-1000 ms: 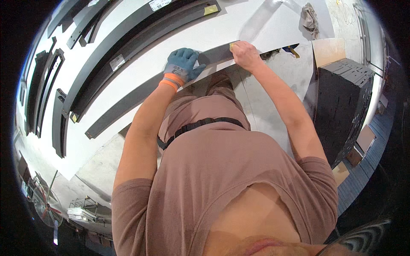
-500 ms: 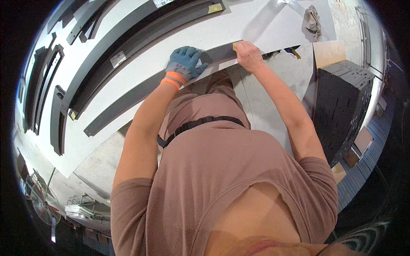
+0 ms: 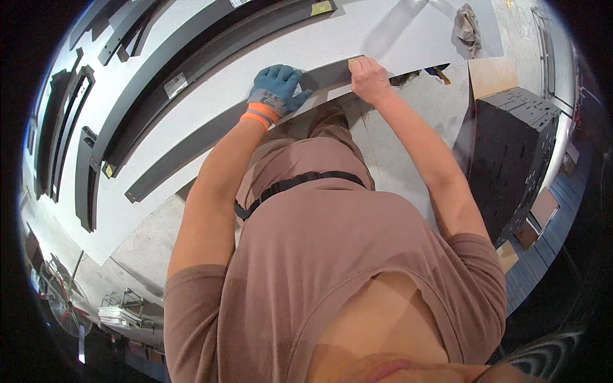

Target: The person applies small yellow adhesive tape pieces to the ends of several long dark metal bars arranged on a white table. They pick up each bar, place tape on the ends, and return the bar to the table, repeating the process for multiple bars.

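A long dark grey metal bar lies slantwise along the near edge of the white table. Across its middle rests my left hand, in a blue-and-grey glove with an orange cuff. The fingers curl over the bar's far side and the thumb lies apart, toward the right. A small white label shows partly beside the thumb. At the bar's right end my bare right hand is closed, its fingertips pinched at a small yellow label. Those fingers hide part of the label and the bar's tip.
Behind the bar, longer dark bars with white and yellow labels lie on the white table. More frames and bars fill the left side. A crumpled grey cloth lies far right. A black slotted stack stands at my right.
My right hand has shifted slightly up and left at the yellow label. The left hand has moved up very slightly, still on the bar. The bar looks almost unmoved.
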Tool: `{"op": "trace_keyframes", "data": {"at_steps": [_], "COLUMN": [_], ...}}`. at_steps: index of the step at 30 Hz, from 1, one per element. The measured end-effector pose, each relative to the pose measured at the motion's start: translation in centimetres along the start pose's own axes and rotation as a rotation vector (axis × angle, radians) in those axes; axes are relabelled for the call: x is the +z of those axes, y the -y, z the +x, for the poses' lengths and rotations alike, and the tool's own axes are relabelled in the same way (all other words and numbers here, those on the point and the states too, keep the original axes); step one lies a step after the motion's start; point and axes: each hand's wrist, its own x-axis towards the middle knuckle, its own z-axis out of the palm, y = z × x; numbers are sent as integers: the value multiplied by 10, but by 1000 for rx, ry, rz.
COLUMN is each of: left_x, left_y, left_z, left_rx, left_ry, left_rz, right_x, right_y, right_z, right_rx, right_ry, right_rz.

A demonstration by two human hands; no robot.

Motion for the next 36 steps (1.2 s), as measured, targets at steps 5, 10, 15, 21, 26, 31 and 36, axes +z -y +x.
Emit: {"op": "trace_keyframes", "data": {"at_steps": [5, 10, 15, 21, 26, 31, 36], "left_x": [7, 6, 1, 6, 8, 10, 9], "left_y": [3, 3, 0, 3, 4, 5, 4], "left_z": [0, -3, 0, -2, -3, -1, 0], "left_rx": [39, 37, 13, 21, 35, 33, 37], "left_ry": [-83, -111, -65, -110, -138, -122, -119], "left_rz": [-1, -20, 14, -9, -9, -1, 25], "right_x": [-8, -10, 0, 5, 10, 15, -1], "right_y": [-10, 0, 9, 9, 4, 2, -13], "right_z": [-3, -7, -10, -3, -7, -7, -13], "right_rx": [190, 237, 241, 107, 120, 201, 335], "right_ry": [36, -100, -183, -44, -25, -60, -41], "right_rz": [260, 403, 314, 95, 104, 183, 512]}}
